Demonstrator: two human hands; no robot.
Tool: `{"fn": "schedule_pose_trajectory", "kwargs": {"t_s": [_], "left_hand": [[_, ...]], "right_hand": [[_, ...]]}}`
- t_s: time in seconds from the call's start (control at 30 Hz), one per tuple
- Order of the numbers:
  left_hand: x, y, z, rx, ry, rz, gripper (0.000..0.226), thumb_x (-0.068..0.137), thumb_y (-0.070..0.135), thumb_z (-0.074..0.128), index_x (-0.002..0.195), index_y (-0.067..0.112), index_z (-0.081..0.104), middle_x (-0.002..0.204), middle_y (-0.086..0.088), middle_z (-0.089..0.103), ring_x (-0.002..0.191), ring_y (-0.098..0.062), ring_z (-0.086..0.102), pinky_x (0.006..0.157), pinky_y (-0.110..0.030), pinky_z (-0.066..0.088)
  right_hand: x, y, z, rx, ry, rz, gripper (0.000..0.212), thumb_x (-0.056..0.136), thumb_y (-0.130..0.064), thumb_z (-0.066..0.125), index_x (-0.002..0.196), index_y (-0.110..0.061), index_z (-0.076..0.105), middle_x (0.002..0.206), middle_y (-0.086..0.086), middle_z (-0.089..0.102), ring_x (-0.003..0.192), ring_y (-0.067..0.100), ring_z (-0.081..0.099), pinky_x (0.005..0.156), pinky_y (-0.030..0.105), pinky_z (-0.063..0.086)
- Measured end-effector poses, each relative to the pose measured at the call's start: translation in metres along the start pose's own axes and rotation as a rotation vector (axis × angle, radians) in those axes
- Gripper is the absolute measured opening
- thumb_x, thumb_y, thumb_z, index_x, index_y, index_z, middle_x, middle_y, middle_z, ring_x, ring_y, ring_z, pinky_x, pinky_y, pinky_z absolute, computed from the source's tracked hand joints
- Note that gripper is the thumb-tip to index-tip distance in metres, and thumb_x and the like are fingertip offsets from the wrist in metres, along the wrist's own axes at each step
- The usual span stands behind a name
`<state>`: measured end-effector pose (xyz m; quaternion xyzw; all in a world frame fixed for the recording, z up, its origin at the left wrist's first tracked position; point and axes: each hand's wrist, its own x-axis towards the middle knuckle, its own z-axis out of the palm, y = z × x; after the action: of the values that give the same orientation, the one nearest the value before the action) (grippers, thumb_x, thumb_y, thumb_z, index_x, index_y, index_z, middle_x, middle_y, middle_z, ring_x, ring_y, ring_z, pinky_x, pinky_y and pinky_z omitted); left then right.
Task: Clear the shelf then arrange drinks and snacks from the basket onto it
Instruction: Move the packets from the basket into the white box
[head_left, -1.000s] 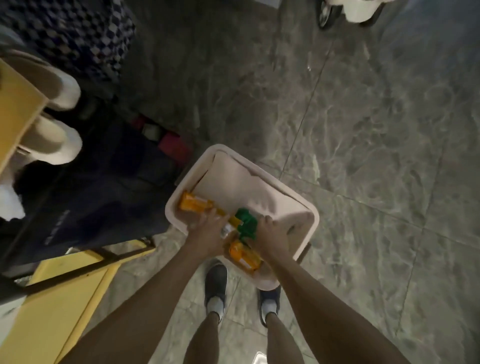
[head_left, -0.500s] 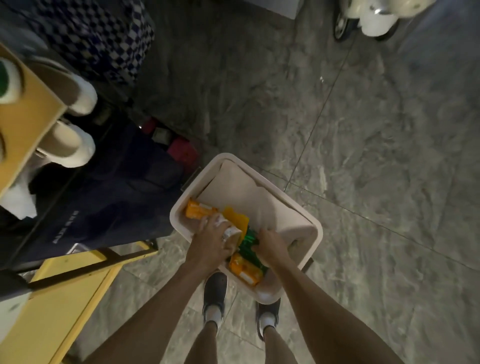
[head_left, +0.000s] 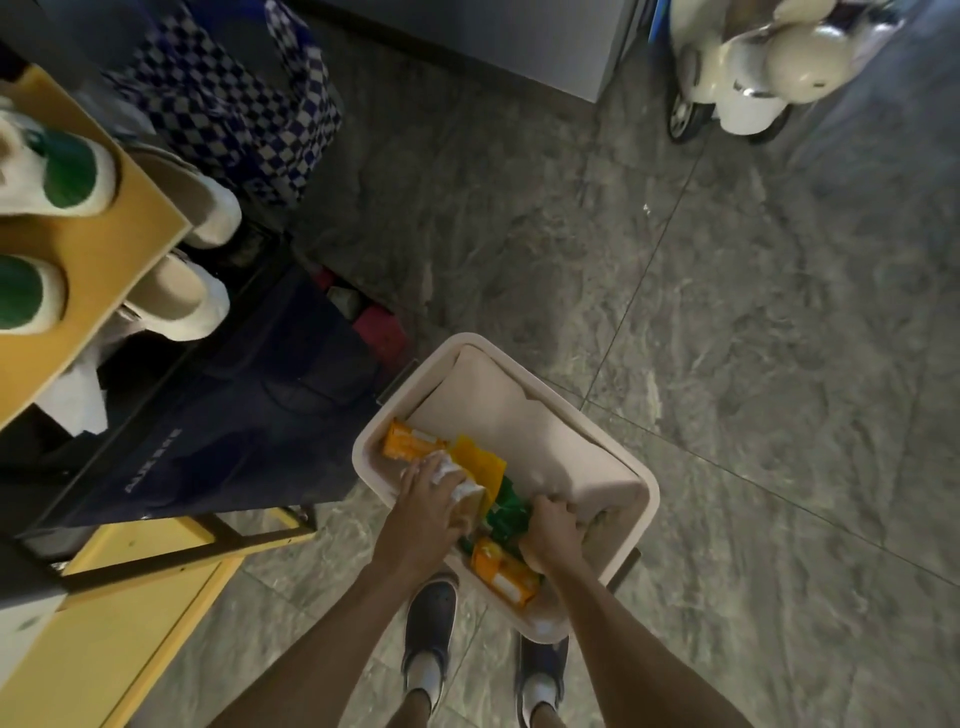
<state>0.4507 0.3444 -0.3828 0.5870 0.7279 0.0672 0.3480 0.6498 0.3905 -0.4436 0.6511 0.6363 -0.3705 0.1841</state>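
Observation:
A pale pink basket (head_left: 631, 470) stands on the floor in front of my feet. Inside lie orange snack packs (head_left: 408, 444), a yellow packet (head_left: 480, 465), a green packet (head_left: 506, 512) and another orange pack (head_left: 501, 569). My left hand (head_left: 428, 499) is closed around a white-wrapped packet (head_left: 460, 480) in the basket. My right hand (head_left: 550, 532) grips the green packet at its near end. The yellow shelf (head_left: 98, 249) rises at the left, with white and green shoes (head_left: 62, 174) on its top board.
Beige slippers (head_left: 179, 301) sit on a lower shelf level, above a dark blue bag (head_left: 218, 436). A checkered cloth (head_left: 234, 98) hangs at the back left. A cream toy scooter (head_left: 748, 67) stands at the top right. Grey stone floor (head_left: 753, 364) stretches to the right.
My view has tilted up, showing more of the shelf top and scooter. My left hand has shifted onto the white-wrapped packet; a yellow packet has come into view. My right hand stays on the green packet.

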Motion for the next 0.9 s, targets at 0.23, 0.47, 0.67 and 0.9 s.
{"fn": "schedule_pose_trajectory", "kwargs": {"t_s": [0.23, 0.47, 0.67, 0.9], "left_hand": [[-0.013, 0.005, -0.017, -0.066, 0.066, 0.011, 0.069, 0.089, 0.028, 0.08, 0.151, 0.031, 0.049, 0.17, 0.004, 0.024, 0.159, -0.026, 0.013, 0.122, -0.049, 0.037], [-0.03, 0.04, -0.074, -0.169, 0.173, 0.047, 0.064, 0.084, 0.031, 0.08, 0.144, 0.029, 0.057, 0.163, 0.002, 0.036, 0.153, -0.02, 0.026, 0.118, -0.041, 0.036], [-0.044, 0.088, -0.151, -0.245, 0.309, -0.021, 0.078, 0.079, 0.061, 0.071, 0.147, 0.025, 0.058, 0.157, 0.002, 0.051, 0.145, -0.02, 0.046, 0.116, -0.041, 0.043], [-0.065, 0.162, -0.256, -0.296, 0.449, 0.067, 0.069, 0.087, 0.038, 0.084, 0.147, 0.018, 0.057, 0.152, -0.004, 0.055, 0.141, -0.023, 0.048, 0.107, -0.032, 0.04]], "right_hand": [[-0.015, -0.001, -0.013, 0.068, 0.06, -0.048, 0.052, 0.086, -0.031, 0.08, 0.122, -0.025, 0.045, 0.115, -0.002, 0.065, 0.106, 0.021, 0.065, 0.092, 0.042, 0.058], [-0.063, -0.01, -0.091, 0.128, 0.251, -0.015, 0.037, 0.085, -0.033, 0.079, 0.113, -0.022, 0.057, 0.102, -0.002, 0.068, 0.092, 0.019, 0.067, 0.073, 0.034, 0.052], [-0.121, -0.036, -0.195, 0.318, 0.443, 0.002, 0.037, 0.081, -0.026, 0.081, 0.113, -0.016, 0.065, 0.099, 0.006, 0.075, 0.085, 0.027, 0.071, 0.071, 0.042, 0.061], [-0.184, -0.075, -0.294, 0.358, 0.569, -0.134, 0.034, 0.086, -0.029, 0.081, 0.112, -0.014, 0.066, 0.094, 0.006, 0.073, 0.076, 0.022, 0.067, 0.064, 0.038, 0.06]]}}
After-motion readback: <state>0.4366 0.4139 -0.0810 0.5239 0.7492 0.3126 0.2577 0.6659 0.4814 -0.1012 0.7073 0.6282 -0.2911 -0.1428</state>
